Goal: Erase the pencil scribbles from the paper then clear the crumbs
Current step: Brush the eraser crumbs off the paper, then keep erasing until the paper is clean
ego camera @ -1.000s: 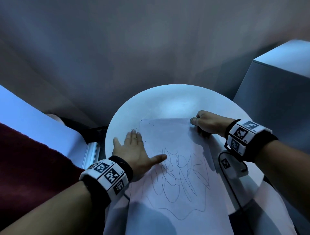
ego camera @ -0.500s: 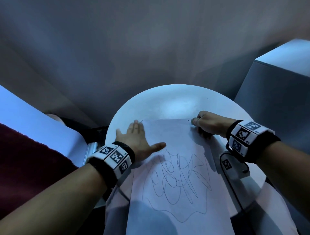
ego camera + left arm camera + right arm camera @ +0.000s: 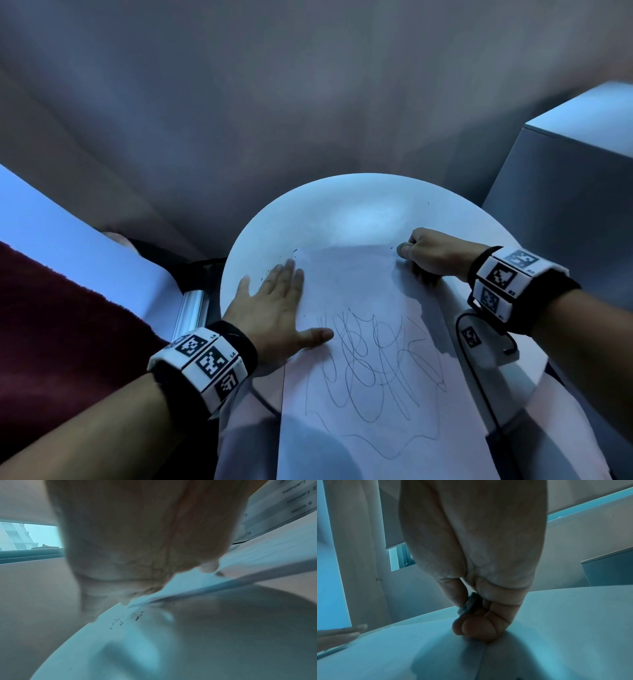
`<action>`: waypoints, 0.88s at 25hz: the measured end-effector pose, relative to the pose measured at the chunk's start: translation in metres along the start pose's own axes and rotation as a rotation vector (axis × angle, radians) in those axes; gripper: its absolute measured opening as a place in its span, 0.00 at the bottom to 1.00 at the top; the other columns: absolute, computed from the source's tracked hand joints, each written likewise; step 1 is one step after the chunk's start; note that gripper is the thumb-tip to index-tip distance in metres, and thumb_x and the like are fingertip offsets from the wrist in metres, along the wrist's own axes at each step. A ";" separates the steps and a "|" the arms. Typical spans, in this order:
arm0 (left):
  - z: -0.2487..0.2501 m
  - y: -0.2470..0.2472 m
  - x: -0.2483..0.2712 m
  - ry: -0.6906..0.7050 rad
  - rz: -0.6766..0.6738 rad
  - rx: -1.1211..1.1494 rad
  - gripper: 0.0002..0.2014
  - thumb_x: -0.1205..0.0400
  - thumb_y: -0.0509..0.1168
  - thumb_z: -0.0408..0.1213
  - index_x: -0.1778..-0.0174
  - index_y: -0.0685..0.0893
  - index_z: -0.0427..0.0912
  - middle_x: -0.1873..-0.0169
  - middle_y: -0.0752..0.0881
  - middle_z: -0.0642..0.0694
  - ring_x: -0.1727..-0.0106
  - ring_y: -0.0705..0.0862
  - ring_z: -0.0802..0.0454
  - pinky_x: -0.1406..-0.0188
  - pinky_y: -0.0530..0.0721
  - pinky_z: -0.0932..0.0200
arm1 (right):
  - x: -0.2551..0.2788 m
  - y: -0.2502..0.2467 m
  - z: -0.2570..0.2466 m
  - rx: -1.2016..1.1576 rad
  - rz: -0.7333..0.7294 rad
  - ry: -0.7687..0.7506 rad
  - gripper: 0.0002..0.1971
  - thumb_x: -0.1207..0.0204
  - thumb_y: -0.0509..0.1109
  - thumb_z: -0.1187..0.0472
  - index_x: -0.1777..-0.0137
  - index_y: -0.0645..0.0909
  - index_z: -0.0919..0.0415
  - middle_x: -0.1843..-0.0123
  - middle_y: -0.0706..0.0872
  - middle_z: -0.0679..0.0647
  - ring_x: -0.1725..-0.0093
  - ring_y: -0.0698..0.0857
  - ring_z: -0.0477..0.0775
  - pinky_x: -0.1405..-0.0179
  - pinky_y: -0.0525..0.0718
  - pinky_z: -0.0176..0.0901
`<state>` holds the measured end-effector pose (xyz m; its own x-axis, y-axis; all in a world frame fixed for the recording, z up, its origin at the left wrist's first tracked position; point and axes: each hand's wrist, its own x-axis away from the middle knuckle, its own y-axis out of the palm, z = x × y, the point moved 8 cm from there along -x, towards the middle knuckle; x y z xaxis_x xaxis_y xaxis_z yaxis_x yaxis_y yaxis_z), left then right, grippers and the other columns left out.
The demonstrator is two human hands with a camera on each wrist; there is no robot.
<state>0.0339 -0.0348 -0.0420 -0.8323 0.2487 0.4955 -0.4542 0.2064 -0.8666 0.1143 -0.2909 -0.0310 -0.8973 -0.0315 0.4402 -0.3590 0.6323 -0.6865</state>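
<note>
Your right hand (image 3: 430,253) sits at the far right corner of the paper (image 3: 356,284), fingers curled with the thumb pinching a small dark, worn eraser (image 3: 467,605) against them (best seen from the right wrist; from the head view only a dark nub shows past the knuckles). Your left hand (image 3: 270,308) lies flat, fingers straight and together, on the left edge of the paper, half on the sheet and half on the round white table (image 3: 342,205), thumb stretched toward the marks. The pencil scribbles (image 3: 373,366) occupy the near half of the sheet, well apart from the eraser and nearer your body than either hand; the band runs roughly across the sheet from left edge to right edge, with one loose line trailing nearer still. The near end of the paper overhangs the table's near edge. The coming move turns on this: the marks lie toward you and slightly left of the eraser, so I judge that hand must travel back along the sheet. The left thumb is nearer the marks, but it anchors rather than erases. Dark crumbs (image 3: 126,619) lie on the table just off the far left corner (beside your left fingertips). Erasing looks barely begun here.
</note>
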 end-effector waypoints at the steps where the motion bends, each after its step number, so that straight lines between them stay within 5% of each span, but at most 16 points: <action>1: 0.008 0.000 -0.003 0.075 0.010 -0.022 0.56 0.29 0.37 0.82 0.14 0.29 0.49 0.15 0.27 0.52 0.14 0.29 0.56 0.15 0.39 0.36 | 0.002 -0.002 0.003 0.005 0.000 0.007 0.19 0.14 0.58 0.61 0.64 0.79 0.72 0.66 0.86 0.72 0.71 0.82 0.61 0.71 0.78 0.42; 4: 0.020 0.002 -0.010 0.180 0.022 -0.049 0.54 0.26 0.44 0.81 0.14 0.29 0.52 0.15 0.28 0.55 0.15 0.30 0.58 0.14 0.41 0.38 | 0.006 -0.012 0.010 0.006 -0.004 0.033 0.17 0.14 0.59 0.61 0.53 0.80 0.77 0.54 0.88 0.80 0.68 0.84 0.63 0.69 0.80 0.45; 7: 0.029 -0.004 -0.020 0.191 0.057 -0.044 0.55 0.25 0.45 0.80 0.13 0.31 0.51 0.14 0.30 0.55 0.14 0.32 0.58 0.15 0.42 0.36 | 0.013 -0.020 0.002 0.071 -0.027 0.033 0.16 0.14 0.62 0.60 0.47 0.80 0.76 0.55 0.89 0.71 0.67 0.85 0.62 0.68 0.86 0.47; 13: 0.033 -0.015 -0.038 0.192 0.086 -0.004 0.59 0.29 0.49 0.83 0.12 0.33 0.50 0.13 0.33 0.55 0.13 0.34 0.58 0.15 0.43 0.35 | 0.042 0.027 -0.075 0.261 -0.157 -0.345 0.08 0.24 0.76 0.53 0.54 0.87 0.57 0.58 0.90 0.52 0.64 0.85 0.50 0.67 0.86 0.43; 16: 0.032 -0.014 -0.039 0.203 0.078 0.000 0.63 0.33 0.53 0.85 0.12 0.33 0.51 0.13 0.32 0.57 0.13 0.34 0.60 0.15 0.42 0.35 | 0.044 0.050 -0.095 0.412 -0.053 -0.501 0.07 0.25 0.75 0.56 0.55 0.90 0.58 0.57 0.92 0.55 0.58 0.87 0.55 0.52 0.88 0.52; 19: 0.031 -0.013 -0.039 0.210 0.090 0.019 0.63 0.34 0.53 0.85 0.12 0.33 0.52 0.14 0.32 0.58 0.14 0.33 0.60 0.15 0.42 0.34 | 0.051 0.062 -0.095 0.461 0.020 -0.548 0.07 0.26 0.71 0.58 0.57 0.89 0.59 0.60 0.91 0.56 0.59 0.88 0.58 0.55 0.88 0.55; 22: 0.030 -0.012 -0.041 0.213 0.079 0.033 0.65 0.36 0.53 0.86 0.13 0.32 0.53 0.14 0.31 0.58 0.14 0.33 0.60 0.16 0.41 0.32 | 0.067 0.074 -0.095 0.532 -0.077 -0.590 0.06 0.24 0.72 0.58 0.56 0.89 0.59 0.60 0.91 0.56 0.59 0.86 0.56 0.56 0.86 0.51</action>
<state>0.0633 -0.0761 -0.0538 -0.7815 0.4576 0.4241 -0.4034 0.1479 -0.9030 0.0518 -0.1731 0.0026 -0.7993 -0.5588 0.2212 -0.3666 0.1616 -0.9163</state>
